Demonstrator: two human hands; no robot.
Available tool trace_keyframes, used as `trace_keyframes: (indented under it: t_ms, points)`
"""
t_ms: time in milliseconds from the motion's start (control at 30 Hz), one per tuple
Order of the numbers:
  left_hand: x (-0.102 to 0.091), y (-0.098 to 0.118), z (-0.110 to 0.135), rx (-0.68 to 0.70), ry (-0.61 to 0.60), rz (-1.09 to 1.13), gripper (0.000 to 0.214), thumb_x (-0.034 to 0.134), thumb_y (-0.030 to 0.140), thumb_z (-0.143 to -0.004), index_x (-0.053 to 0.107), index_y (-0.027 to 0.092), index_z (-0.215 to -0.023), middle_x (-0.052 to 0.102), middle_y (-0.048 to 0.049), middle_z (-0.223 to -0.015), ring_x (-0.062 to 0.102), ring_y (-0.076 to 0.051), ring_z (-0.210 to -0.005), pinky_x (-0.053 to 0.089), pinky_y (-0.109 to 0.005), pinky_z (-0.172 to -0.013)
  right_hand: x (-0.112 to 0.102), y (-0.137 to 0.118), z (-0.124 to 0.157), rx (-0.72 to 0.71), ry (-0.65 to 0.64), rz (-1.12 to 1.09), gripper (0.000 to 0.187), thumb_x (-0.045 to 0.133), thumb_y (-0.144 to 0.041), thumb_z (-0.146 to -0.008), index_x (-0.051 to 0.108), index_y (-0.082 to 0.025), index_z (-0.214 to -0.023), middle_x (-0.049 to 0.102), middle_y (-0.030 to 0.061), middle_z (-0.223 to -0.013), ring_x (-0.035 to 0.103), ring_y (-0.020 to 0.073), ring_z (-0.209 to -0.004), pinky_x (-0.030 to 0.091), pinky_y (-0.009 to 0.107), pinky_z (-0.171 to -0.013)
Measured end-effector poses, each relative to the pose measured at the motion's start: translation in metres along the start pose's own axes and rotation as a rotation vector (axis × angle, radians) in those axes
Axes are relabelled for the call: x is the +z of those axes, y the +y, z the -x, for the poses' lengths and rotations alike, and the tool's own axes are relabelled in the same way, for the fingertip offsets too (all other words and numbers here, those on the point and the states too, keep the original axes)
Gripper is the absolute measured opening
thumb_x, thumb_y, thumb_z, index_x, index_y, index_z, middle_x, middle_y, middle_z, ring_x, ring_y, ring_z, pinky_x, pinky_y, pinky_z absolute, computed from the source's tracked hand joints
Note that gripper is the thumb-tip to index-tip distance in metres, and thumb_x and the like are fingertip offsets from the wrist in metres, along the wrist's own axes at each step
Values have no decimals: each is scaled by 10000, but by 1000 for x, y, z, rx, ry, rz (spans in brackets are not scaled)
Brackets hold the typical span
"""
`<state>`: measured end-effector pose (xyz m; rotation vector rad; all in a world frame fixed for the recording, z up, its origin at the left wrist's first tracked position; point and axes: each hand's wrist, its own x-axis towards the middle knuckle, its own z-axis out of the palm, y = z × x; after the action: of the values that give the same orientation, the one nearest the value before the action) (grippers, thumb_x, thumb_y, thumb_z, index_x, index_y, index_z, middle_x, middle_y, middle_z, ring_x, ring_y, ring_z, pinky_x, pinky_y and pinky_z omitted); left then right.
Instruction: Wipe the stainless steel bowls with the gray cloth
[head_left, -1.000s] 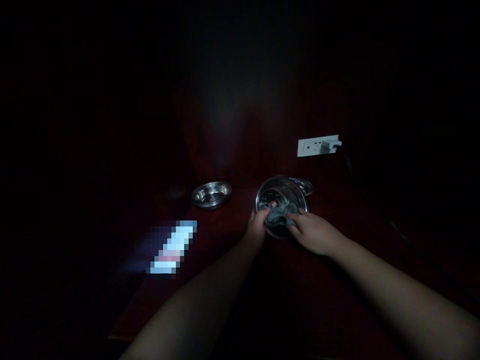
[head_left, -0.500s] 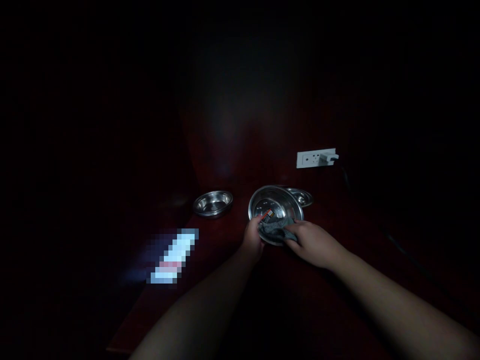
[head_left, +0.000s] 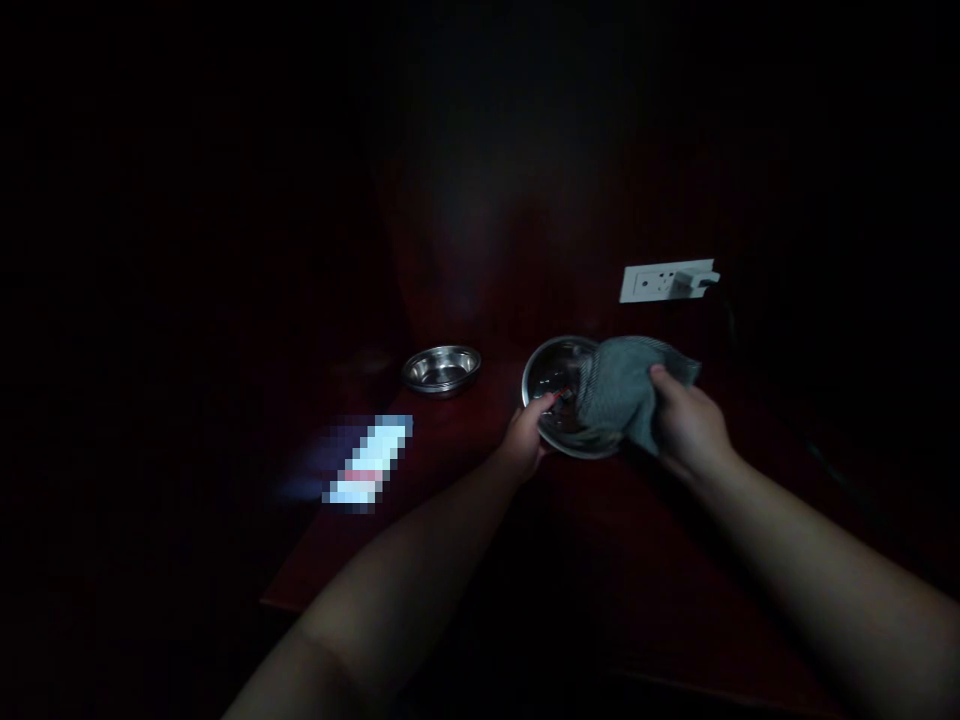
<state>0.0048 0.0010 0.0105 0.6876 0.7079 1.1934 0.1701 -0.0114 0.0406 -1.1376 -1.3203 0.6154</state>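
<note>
A shiny metal bowl (head_left: 551, 365) is tilted toward me in the middle of the head view. My left hand (head_left: 526, 435) is closed on its lower left rim, the thumb lying over the inside near a small orange-and-dark label. A grey-green cloth (head_left: 626, 390) hangs spread across the right part of the bowl and hides it there. My right hand (head_left: 694, 425) is closed on the cloth, with the thumb on top and the other fingers hidden beneath.
Metal dishes (head_left: 441, 372), seemingly stacked, rest on the dark red table (head_left: 435, 490) at the left. A bright pixelated patch (head_left: 371, 465) lies near the left edge. A white wall socket (head_left: 667, 282) with a plug and cable is at the right. Surroundings are very dark.
My right hand has pulled the cloth up and to the right, spreading it out from a bunch inside the bowl. The view has shifted slightly; a metal dish behind the bowl is now hidden.
</note>
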Motion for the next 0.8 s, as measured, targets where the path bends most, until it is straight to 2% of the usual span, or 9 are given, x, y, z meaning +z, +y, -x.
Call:
trace_keyframes:
  t_ms: [33,100,167,233,333,467,533,667,800]
  points:
    - [0,1,1,-15,-25,1,412,606,400,-690,608,148,-1016,683,-107,-920,627,-273,-904,476,-474,-811,-2,2,-3,74,157,-93,509,367,-490,-832,494,-117,-1153,648,144,-983,640,222,-772,523,344,-647]
    - [2,3,3,-32,-54,3,420,606,408,-696,606,150,-1028,682,-112,-931,626,-277,-907,470,-491,-812,-7,1,-6,78,381,-122,508,371,-460,-840,479,-95,-1176,607,171,-1095,626,235,-901,520,339,-718]
    - [3,4,5,-37,-52,-8,424,613,400,-695,602,155,-1041,683,-111,-929,626,-276,-907,465,-500,-815,-14,-5,-5,-36,467,18,474,357,-434,-853,525,-88,-1131,590,184,-1129,594,253,-993,490,363,-818]
    - [4,3,5,-37,-43,-22,424,616,397,-695,603,155,-1044,684,-112,-923,625,-276,-909,461,-498,-822,-18,-11,-2,-239,336,244,390,387,-349,-849,558,-110,-1105,586,170,-1152,567,259,-1048,447,394,-903]
    - [4,1,3,-11,-59,1,412,586,413,-716,615,143,-1026,681,-119,-944,625,-266,-918,460,-462,-844,-16,-14,5,-532,-145,575,418,462,-155,-751,547,-157,-1160,522,96,-1275,415,250,-1237,325,430,-1039]
    - [1,-3,-2,37,-38,-3,438,569,422,-721,601,143,-1056,674,-113,-973,630,-254,-898,481,-437,-808,-5,-7,11,-522,-609,863,434,458,-108,-706,593,-149,-1116,511,96,-1291,397,245,-1254,273,443,-1072]
    - [-1,-5,-4,70,6,-29,462,594,413,-701,585,148,-1078,669,-110,-979,634,-246,-864,495,-426,-774,-2,-5,13,-468,-666,928,429,448,-122,-725,586,-139,-1131,499,112,-1301,435,242,-1225,288,430,-1063]
    - [-4,-8,-7,122,46,-55,501,625,416,-673,565,165,-1102,658,-108,-1004,638,-241,-803,509,-425,-710,-1,-13,17,-335,-653,1024,400,415,-207,-794,568,-127,-1155,599,147,-1161,502,269,-1155,388,422,-968]
    - [-5,-10,-8,149,58,-49,489,641,404,-662,574,155,-1078,666,-104,-952,639,-235,-778,510,-405,-705,0,-23,19,-284,-710,1039,308,385,-245,-819,620,-167,-1003,671,112,-940,624,243,-891,466,362,-793]
